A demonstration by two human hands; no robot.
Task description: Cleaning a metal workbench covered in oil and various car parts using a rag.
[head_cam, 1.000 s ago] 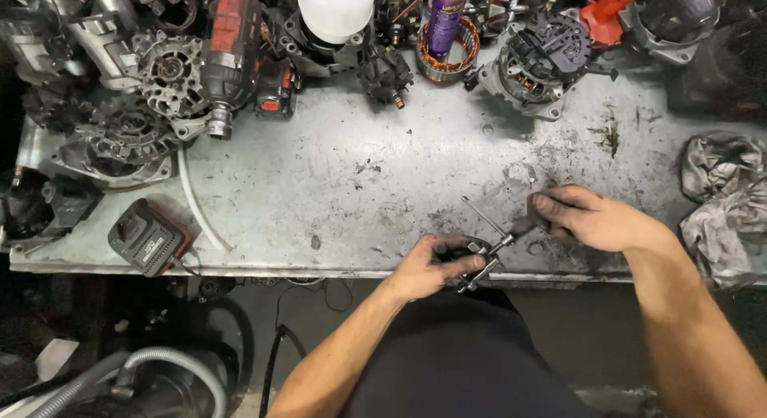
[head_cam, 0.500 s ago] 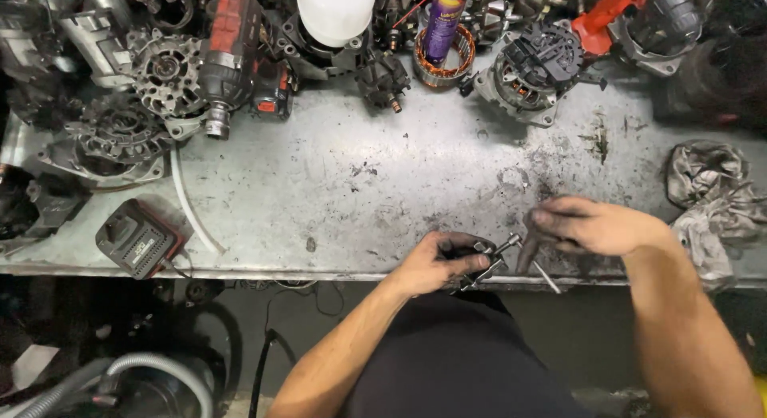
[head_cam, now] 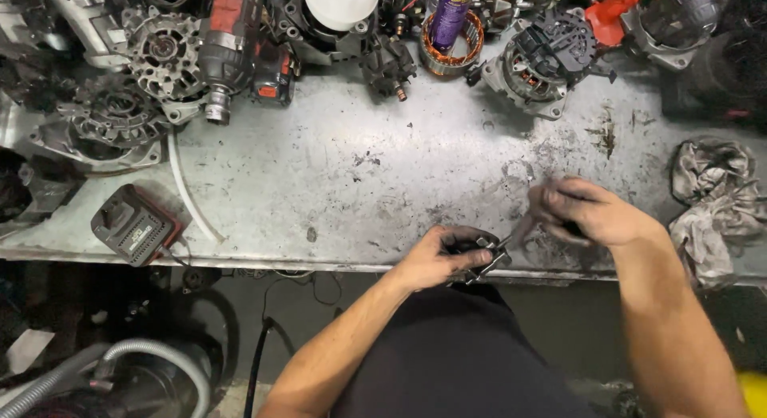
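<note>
Gripping a small black metal part (head_cam: 478, 256) at the bench's (head_cam: 335, 186) front edge with the left hand (head_cam: 438, 258) closed round it — right hand (head_cam: 587, 214), blurry, fingers curled around a thin tool (head_cam: 519, 230) just beside it.

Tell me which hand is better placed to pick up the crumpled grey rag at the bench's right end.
Right. The right hand lies nearer the crumpled grey rag, though it grips a blurred tool; the left hand holds a small dark metal part.

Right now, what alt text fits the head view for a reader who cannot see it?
A person's left hand grips a small dark metal part at the front edge of a grimy metal workbench, while the right hand works a blurred tool against it. Alternator parts crowd the back.
</note>
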